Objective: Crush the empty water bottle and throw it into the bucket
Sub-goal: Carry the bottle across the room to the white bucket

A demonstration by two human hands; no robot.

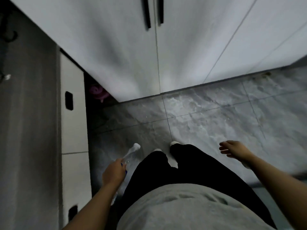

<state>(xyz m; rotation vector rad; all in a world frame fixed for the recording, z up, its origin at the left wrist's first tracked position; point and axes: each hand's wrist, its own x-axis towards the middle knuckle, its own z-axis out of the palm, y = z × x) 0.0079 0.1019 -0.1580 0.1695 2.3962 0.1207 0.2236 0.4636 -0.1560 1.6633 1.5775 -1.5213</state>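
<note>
Head view: left hand [114,171] fingers clamp bottle [132,151]; right hand [232,149] fingers apart.

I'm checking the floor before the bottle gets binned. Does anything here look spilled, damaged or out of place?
Nothing is plainly spilled on the grey marbled floor tiles. One oddity: a pink object sits in the dark gap beside the white cabinet, too blurred to identify. The left hand holds the clear plastic water bottle; no bucket is in view.
</note>
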